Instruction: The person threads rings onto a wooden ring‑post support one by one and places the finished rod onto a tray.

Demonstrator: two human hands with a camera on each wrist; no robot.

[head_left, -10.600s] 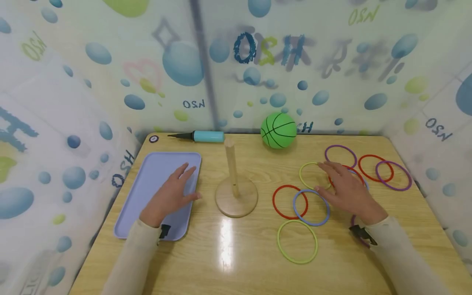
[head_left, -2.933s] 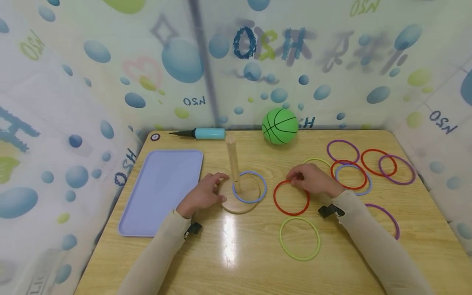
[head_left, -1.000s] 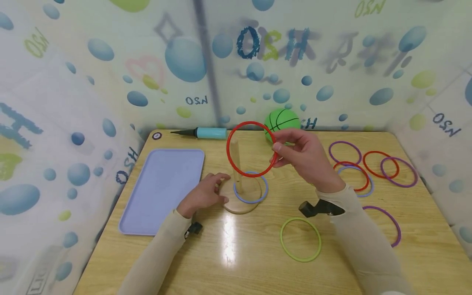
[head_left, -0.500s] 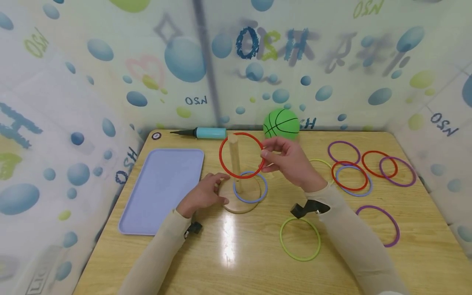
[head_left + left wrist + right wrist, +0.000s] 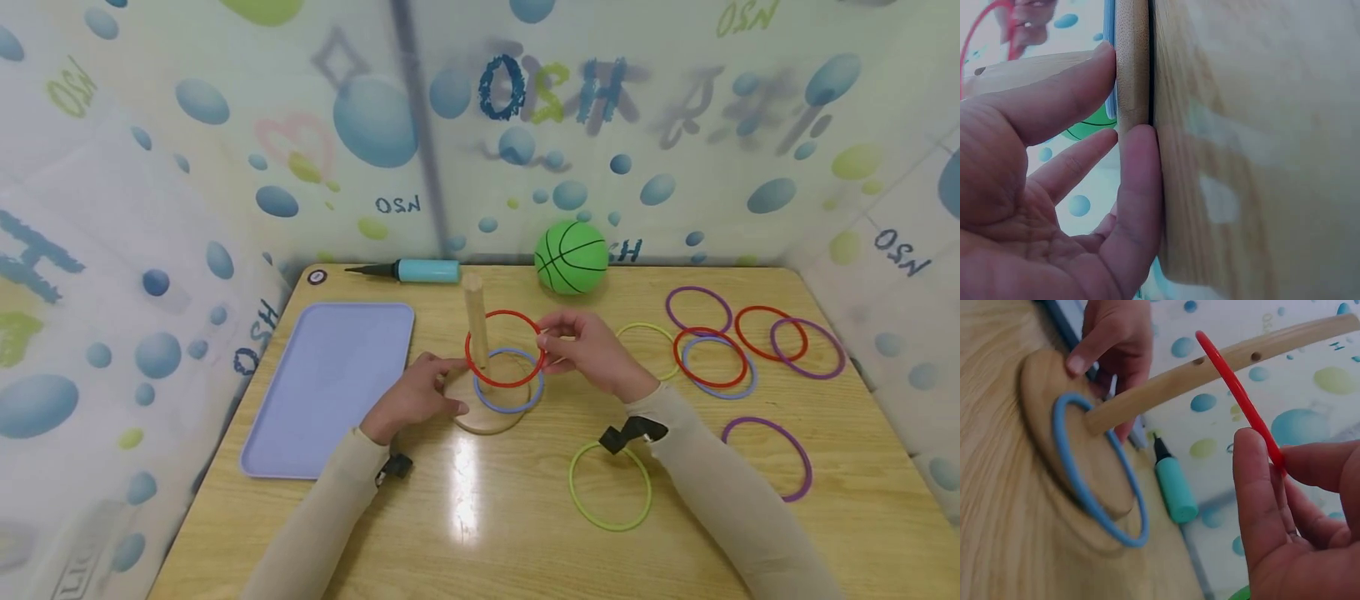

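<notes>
A wooden ring-toss stand [image 5: 476, 321], a round base with an upright peg, stands mid-table in the head view. My left hand [image 5: 414, 397] grips the left rim of its base, thumb and fingers against the edge in the left wrist view. My right hand [image 5: 592, 354] pinches a red ring [image 5: 1241, 397] between thumb and fingertips. The peg passes through this ring, which is raised above the base and tilted. Low on the stand a blue ring [image 5: 510, 411] surrounds the peg and overhangs the base on the right.
Left lies a lavender tray [image 5: 330, 383]. A blue hand pump [image 5: 427, 271] and a green ball [image 5: 572, 258] are at the back. Yellow-green rings [image 5: 611, 527], purple rings [image 5: 806, 467] and other red and blue rings lie right, some overlapping. A round sticker [image 5: 317, 277] marks the back-left corner.
The blue ring went onto the peg earlier. Then my right hand picked up the red ring, brought it over the peg and lowered it partway. My left hand has stayed at the base lately.
</notes>
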